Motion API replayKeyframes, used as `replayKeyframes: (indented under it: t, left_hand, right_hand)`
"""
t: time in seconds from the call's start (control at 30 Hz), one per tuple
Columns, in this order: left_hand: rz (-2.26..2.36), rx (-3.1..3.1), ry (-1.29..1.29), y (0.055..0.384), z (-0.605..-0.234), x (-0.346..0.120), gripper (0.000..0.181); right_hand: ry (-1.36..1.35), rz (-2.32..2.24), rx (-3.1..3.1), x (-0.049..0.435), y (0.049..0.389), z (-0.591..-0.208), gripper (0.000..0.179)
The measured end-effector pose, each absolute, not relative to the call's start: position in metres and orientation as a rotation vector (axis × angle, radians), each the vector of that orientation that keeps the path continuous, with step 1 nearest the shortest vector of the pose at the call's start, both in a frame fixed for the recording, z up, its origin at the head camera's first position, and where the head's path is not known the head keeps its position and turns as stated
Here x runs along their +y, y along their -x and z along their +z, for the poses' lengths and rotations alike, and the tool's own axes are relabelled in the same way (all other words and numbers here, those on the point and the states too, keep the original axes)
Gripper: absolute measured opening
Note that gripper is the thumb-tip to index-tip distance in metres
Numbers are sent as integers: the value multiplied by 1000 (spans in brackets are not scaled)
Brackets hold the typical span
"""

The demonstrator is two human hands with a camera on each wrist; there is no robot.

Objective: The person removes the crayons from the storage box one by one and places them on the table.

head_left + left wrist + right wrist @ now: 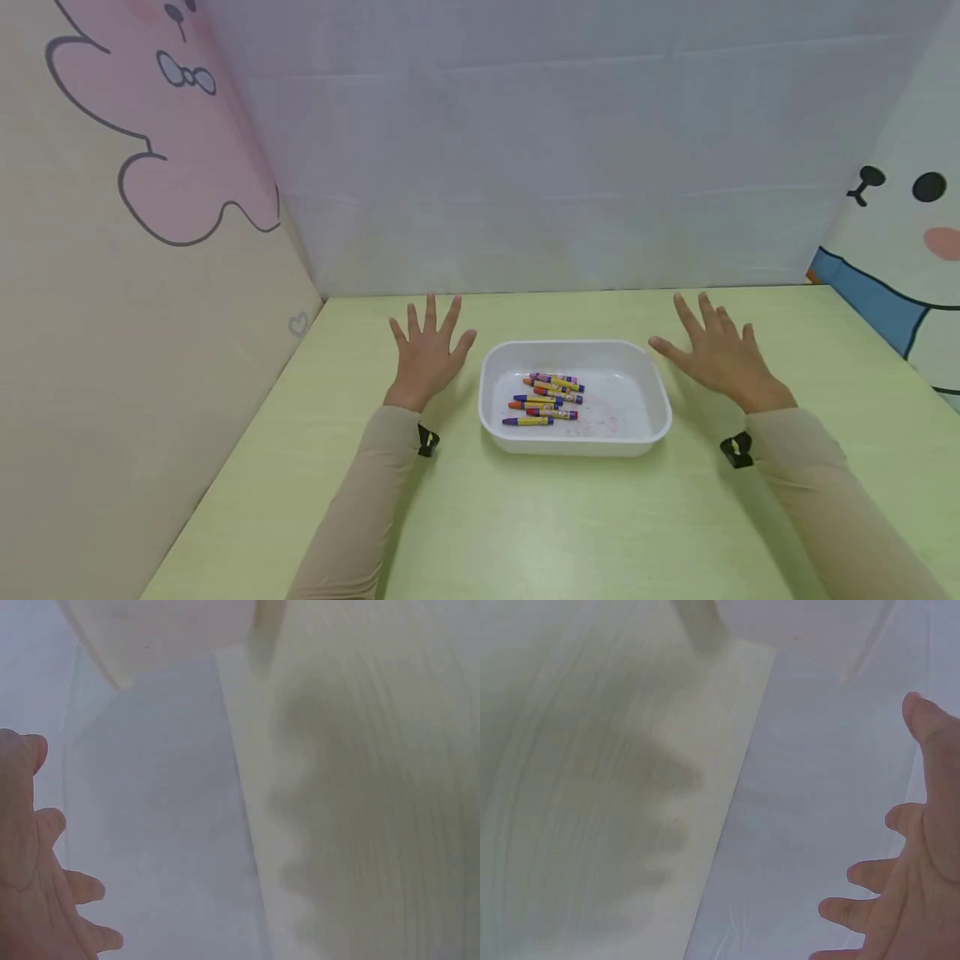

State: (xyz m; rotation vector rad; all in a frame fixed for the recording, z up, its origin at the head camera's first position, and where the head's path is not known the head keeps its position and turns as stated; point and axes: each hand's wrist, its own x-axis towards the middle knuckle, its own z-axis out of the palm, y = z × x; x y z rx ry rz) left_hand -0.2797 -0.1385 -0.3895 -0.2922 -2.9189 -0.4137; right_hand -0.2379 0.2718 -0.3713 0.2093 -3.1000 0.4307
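Observation:
A white plastic tray (626,446) sits on the table between the two hands. Several crayons (538,400) in yellow wrappers, with purple, orange, red and blue tips, lie in a loose pile in its left half. My left hand (429,360) is spread flat above the table to the left of the tray, holding nothing. On the other side, my right hand (722,354) has its fingers splayed too, with the thumb pointing toward the tray's right rim. Both wrist views show bare palms, shadows on the table and a white tray side (165,630) overhead.
The pale green table (570,517) ends at a white cloth backdrop (555,167). A wall (150,350) with a pink cartoon bear stands along the left, and a white cartoon animal panel (892,225) on the right. Small red specks mark the tray floor.

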Motion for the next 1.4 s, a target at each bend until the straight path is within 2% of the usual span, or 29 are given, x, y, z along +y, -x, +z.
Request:
replayKeyframes:
  t: [0.3, 0.6, 0.73, 0.93, 1.4]
  left_hand:
    - [-1226, -2888, 363, 283, -389, -143, 64]
    - [-2140, -2588, 386, 284, -400, -140, 55]
    - [-2439, -2432, 368, 288, -410, -133, 54]
    - [-2659, -2281, 291, 292, -422, -122, 52]
    - [-2674, -2276, 273, 298, -433, -112, 47]
  right_hand:
    - [-354, 778, -3158, 275, 243, -342, 84]
    - [-497, 952, -3115, 268, 248, -327, 62]
    - [-527, 1054, -3164, 262, 252, -323, 58]
    - [-611, 1198, -3241, 248, 262, -322, 54]
    - [-777, 1254, -3371, 212, 284, -337, 42]
